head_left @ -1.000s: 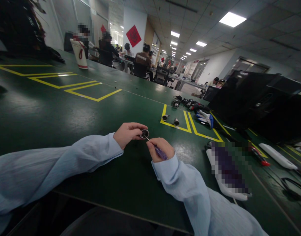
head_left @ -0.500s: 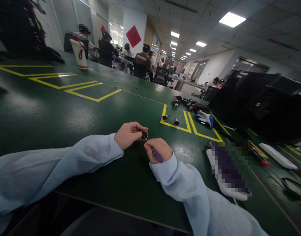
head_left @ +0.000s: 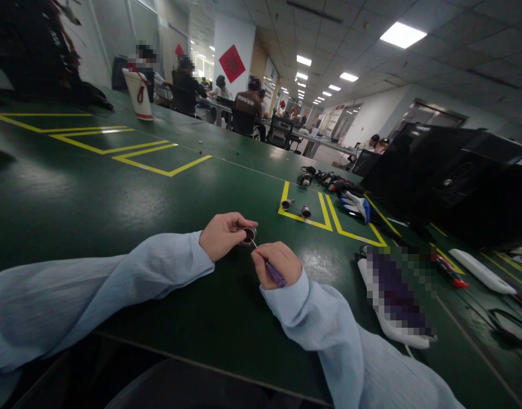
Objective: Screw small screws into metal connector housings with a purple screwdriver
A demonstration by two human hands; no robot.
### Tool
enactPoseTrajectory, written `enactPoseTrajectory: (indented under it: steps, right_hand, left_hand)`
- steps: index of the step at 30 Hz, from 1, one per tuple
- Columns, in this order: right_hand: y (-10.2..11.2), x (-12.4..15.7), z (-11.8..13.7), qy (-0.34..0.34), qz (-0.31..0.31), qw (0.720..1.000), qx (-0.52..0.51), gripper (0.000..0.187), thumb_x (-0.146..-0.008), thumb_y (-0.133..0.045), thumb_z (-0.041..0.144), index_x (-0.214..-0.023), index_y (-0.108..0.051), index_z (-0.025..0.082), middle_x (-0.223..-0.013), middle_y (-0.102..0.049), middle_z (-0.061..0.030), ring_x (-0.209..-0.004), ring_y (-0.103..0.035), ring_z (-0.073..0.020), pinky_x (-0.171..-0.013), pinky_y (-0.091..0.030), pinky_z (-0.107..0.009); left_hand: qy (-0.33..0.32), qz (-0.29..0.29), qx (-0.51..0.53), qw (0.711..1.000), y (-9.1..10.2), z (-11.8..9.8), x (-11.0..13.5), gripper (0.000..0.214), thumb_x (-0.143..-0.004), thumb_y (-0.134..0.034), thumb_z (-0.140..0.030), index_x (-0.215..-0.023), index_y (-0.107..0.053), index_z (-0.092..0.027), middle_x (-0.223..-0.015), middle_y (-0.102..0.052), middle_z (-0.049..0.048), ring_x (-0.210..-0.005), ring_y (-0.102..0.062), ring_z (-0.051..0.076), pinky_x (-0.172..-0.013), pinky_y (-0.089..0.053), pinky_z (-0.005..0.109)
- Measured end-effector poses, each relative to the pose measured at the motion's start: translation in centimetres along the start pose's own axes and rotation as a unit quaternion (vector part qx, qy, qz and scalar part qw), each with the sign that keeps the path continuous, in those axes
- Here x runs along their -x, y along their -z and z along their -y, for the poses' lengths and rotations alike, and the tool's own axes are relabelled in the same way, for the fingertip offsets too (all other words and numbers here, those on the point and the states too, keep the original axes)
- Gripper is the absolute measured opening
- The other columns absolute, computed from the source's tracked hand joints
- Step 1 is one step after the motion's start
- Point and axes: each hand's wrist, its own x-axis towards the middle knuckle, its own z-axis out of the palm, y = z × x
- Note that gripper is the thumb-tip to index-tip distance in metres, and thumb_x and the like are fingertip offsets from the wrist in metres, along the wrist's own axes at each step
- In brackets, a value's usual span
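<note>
My left hand pinches a small round metal connector by its rim, its hollow opening turned towards my right hand. In my right hand is a screwdriver with a purple see-through handle. Its thin shaft points up and left, into or against the connector's opening; the exact contact of the tip is too small to make out. Both hands are over the green table. Beyond them lie two similar metal connectors inside a yellow-taped box.
A white cup stands at the back left. On the right are a blurred white-edged device, a blue-white glove, a red-black tool, cables and a black case. Several people sit at tables beyond.
My right hand has shifted slightly right and down with the screwdriver, so more of the shaft shows. The connector has turned slightly in my left hand, which stays nearly in place.
</note>
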Motion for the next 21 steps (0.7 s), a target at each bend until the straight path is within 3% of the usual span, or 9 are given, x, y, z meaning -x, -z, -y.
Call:
enactPoseTrajectory:
  steps: [14, 18, 21]
  right_hand:
    - [-0.2, 0.0, -0.2, 0.000, 0.001, 1.000, 0.003, 0.010, -0.078, -0.050, 0.014, -0.072, -0.057, 0.018, -0.069, -0.066, -0.0048, -0.063, -0.060, -0.0129, -0.064, -0.050, -0.025]
    - [0.2, 0.0, 0.4, -0.002, 0.024, 1.000, -0.013, 0.011, -0.079, -0.049, 0.016, -0.073, -0.057, 0.018, -0.069, -0.066, -0.0037, -0.064, -0.060, -0.0120, -0.064, -0.050, -0.025]
    - [0.3, 0.0, 0.6, -0.002, 0.041, 0.999, -0.024, 0.011, -0.080, -0.049, 0.017, -0.073, -0.058, 0.018, -0.068, -0.066, -0.0035, -0.064, -0.060, -0.0118, -0.065, -0.050, -0.024]
  left_hand:
    - [-0.004, -0.007, -0.006, 1.000, 0.0, 0.2, -0.1, 0.017, -0.058, -0.061, -0.012, -0.075, -0.061, -0.009, -0.088, -0.068, 0.0085, -0.070, -0.065, 0.017, -0.064, -0.056, 0.032]
    - [-0.061, -0.089, -0.021, 0.994, 1.6, 1.4, -2.5, 0.018, -0.059, -0.063, -0.016, -0.076, -0.059, -0.010, -0.092, -0.066, 0.0083, -0.071, -0.065, 0.017, -0.068, -0.055, 0.033]
    - [-0.127, -0.196, -0.088, 0.968, 4.7, 2.5, -6.1, 0.026, -0.059, -0.064, -0.015, -0.083, -0.059, -0.010, -0.087, -0.066, 0.0067, -0.077, -0.064, 0.017, -0.076, -0.052, 0.032]
